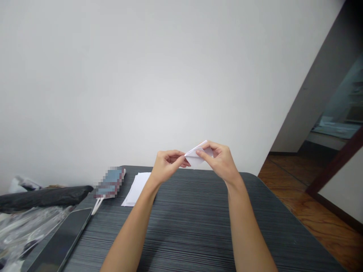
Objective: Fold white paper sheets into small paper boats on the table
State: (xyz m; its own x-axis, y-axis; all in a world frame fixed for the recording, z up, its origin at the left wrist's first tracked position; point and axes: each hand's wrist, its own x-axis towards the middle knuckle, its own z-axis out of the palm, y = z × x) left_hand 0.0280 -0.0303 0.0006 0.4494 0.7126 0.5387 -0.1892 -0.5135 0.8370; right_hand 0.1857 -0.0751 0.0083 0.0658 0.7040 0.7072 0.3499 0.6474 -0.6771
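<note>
A small folded piece of white paper [196, 157] is held up above the far edge of the dark striped table [198, 219]. My left hand [167, 165] pinches its left corner with closed fingers. My right hand [219, 160] grips the paper's right side, with the thumb across the front of the fold. Both forearms reach out over the table, and the paper does not touch it.
A stack of white sheets [136, 189] lies on the table left of my left arm. Beside it sits a blurred-out card with a white strap [109, 185]. A dark phone [61, 241] lies at the near left. Clear plastic wrap [19, 226] and a black roll [42, 196] sit further left. Wooden floor [306, 196] shows to the right.
</note>
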